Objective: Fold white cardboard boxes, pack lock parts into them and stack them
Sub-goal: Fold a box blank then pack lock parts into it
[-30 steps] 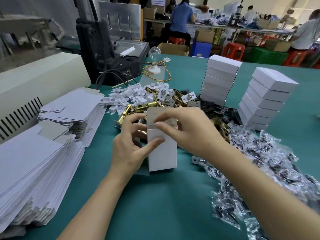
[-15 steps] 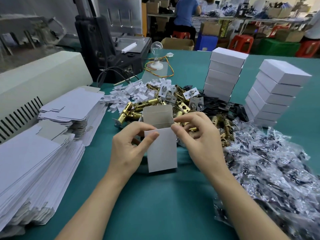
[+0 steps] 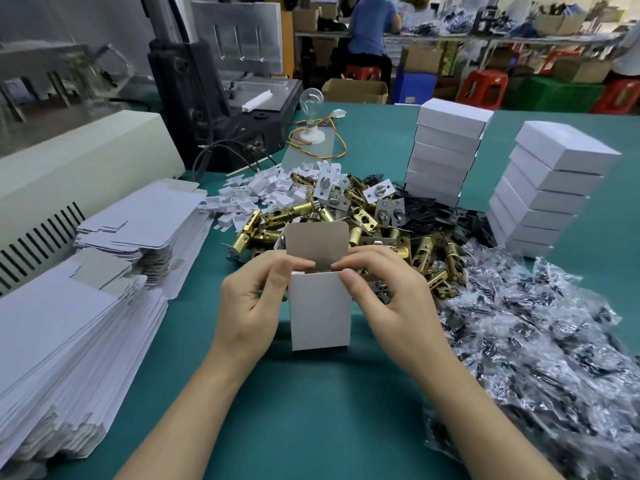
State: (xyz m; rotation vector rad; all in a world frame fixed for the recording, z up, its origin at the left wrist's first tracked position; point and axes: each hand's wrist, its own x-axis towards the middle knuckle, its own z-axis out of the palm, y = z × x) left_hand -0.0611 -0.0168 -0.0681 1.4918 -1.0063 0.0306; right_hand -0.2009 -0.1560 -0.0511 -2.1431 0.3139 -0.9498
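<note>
Bright, even light from overhead fills the scene, and the green tabletop (image 3: 311,410) takes only soft, faint shadows, the darkest a narrow band at the foot of the upright white box (image 3: 320,310). Behind the box the brass latches (image 3: 346,216) carry small sharp glints. Right of the box the heap of plastic bags (image 3: 540,341) sparkles with white highlights and smears toward the frame edge. Left of the box the flat cardboard stack (image 3: 69,334) bows outward with wide-angle distortion. Far behind the box the room looks softer, slightly blurred.
</note>
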